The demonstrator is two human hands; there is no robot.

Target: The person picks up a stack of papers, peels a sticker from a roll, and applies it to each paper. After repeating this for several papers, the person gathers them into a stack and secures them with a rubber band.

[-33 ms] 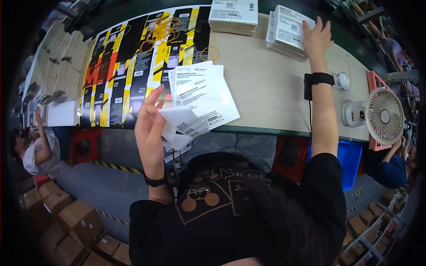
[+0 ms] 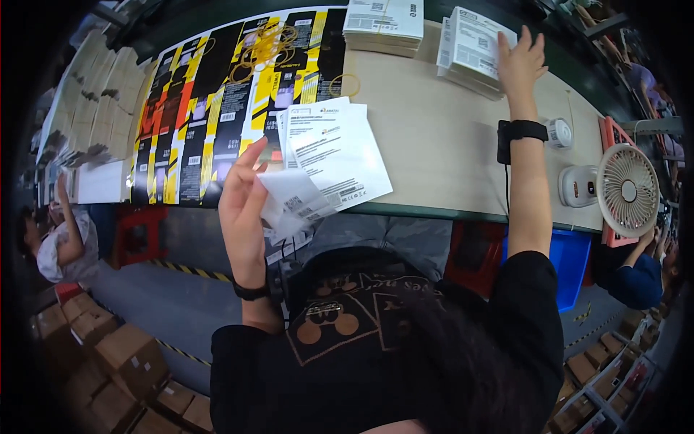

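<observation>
My left hand [image 2: 242, 199] pinches a thin white printed sheet [image 2: 295, 200] at the table's near edge, thumb against fingers. The sheet is curled over, and part of it hangs below the edge. Just beyond it, several white printed sheets [image 2: 336, 148] lie slightly fanned on the table. My right hand [image 2: 522, 65] reaches to the far right, fingers spread, its thumb at the right side of a stack of white printed leaflets [image 2: 473, 47]. Whether the thumb presses on the stack I cannot tell. Left of that stack stands another one, a banded leaflet stack [image 2: 383, 25].
Yellow-and-black printed sheets [image 2: 191, 137] cover the table's left half, with a heap of rubber bands [image 2: 267, 47] on top. Paper piles [image 2: 101, 101] stand far left. On the right are a small fan [image 2: 627, 189], a white device [image 2: 578, 186] and a white roll [image 2: 559, 133].
The curled sheet in my left hand has shifted slightly. My right hand remains beside the leaflet stack, and the whole view has moved a little.
</observation>
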